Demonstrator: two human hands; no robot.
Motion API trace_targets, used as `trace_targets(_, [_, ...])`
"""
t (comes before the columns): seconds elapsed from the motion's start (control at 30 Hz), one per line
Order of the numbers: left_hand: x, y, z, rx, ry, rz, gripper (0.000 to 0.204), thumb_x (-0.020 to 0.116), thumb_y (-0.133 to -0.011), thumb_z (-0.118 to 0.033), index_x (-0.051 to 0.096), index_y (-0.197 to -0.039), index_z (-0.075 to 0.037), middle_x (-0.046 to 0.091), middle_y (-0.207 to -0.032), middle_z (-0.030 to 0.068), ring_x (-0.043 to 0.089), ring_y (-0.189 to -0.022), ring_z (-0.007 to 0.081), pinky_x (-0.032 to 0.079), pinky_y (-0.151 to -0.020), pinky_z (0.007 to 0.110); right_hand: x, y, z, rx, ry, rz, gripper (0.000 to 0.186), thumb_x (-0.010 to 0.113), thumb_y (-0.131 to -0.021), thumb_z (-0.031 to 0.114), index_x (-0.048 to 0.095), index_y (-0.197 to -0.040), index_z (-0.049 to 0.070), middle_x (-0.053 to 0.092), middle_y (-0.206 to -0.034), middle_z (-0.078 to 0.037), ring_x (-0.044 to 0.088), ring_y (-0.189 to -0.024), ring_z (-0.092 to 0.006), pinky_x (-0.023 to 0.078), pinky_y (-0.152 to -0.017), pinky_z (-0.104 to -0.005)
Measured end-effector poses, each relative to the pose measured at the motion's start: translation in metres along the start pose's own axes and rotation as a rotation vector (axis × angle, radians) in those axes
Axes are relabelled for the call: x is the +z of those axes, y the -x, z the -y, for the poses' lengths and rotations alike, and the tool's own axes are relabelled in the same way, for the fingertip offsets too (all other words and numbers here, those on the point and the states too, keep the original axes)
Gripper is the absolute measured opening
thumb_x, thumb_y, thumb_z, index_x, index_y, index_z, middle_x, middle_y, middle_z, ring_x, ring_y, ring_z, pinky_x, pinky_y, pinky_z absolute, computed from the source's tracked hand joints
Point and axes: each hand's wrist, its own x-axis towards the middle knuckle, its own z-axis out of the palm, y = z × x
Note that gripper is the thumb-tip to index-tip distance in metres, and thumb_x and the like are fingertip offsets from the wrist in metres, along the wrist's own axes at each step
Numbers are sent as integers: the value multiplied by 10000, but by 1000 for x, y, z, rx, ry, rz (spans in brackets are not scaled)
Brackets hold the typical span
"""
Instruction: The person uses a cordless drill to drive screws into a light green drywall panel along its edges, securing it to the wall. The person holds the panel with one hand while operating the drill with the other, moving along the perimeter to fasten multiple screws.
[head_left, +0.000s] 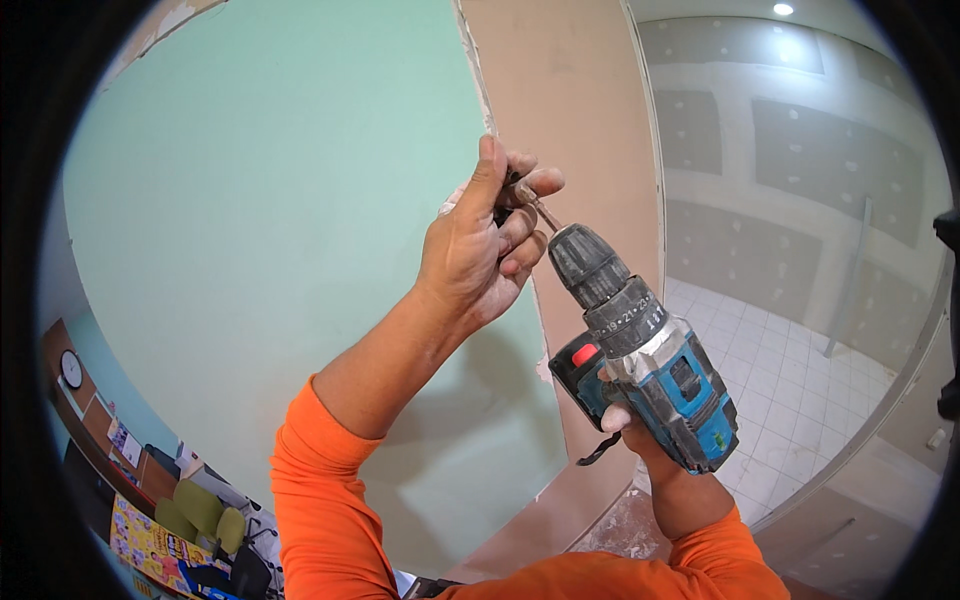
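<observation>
My left hand (pixel 478 236) is raised in front of the green wall board (pixel 250 180), its fingers curled round small dark pieces that I cannot make out, with the thumb pointing up. The fingertips are at the end of the bit (pixel 548 216) of a teal and black cordless drill (pixel 672 385). My right hand (pixel 632 425) grips the drill's handle from below, mostly hidden behind the tool's body. The drill points up and left toward my left hand. A ragged white edge separates the green board from a beige panel (pixel 560 80) behind my hands.
A grey plasterboard room (pixel 830 160) with a tiled floor (pixel 760 390) and a ceiling light (pixel 783 8) opens at the right. Low on the left are olive chairs (pixel 200 505), a wooden cabinet (pixel 160 475), a wall clock (pixel 70 369) and a yellow printed board (pixel 150 535).
</observation>
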Motion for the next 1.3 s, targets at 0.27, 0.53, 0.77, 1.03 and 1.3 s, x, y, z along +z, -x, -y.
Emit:
trace_targets(0.27, [-6,-3,4,-17,-29,92,485,600,-987,-547,537,-1044,-69,625,-1003,112,310,-496,32,299,-407,186,-6,0,-14,-42,49,29,798,870,-631,567,650,-1203,56,697,-1016,-37,638,-876,-176,539,-773,-329])
trace_targets(0.53, [-1,1,6,-13,-64,51,433,630,-972,-537,576,-1019,-110,620,-911,47,302,-487,22,265,-397,176,1,1,-16,-38,-73,-60,846,872,-648,641,629,-1206,54,674,-971,-24,647,-856,-151,532,-740,-304])
trace_targets(0.77, [-1,-1,4,33,-239,65,442,636,-974,-525,572,-1006,-89,672,-904,104,321,-476,35,297,-407,185,-7,2,-15,-137,92,-5,752,896,-674,525,654,-1202,47,696,-1025,-34,661,-968,-182,531,-841,-331])
trace_targets(1.03, [-1,0,0,-27,-327,169,461,626,-968,-553,585,-990,-95,702,-918,99,329,-473,29,315,-416,188,-9,7,-7,-11,38,42,623,897,-774,287,617,-1219,-47,716,-1098,-136,724,-906,-226,602,-785,-313])
trace_targets(1.3, [-2,6,-2,47,-510,158,964,556,-872,-755,509,-1315,101,695,-928,117,294,-509,32,293,-455,198,-6,7,12,-129,437,165,356,759,-918,251,654,-1182,38,703,-1107,-106,685,-963,-250,559,-817,-373])
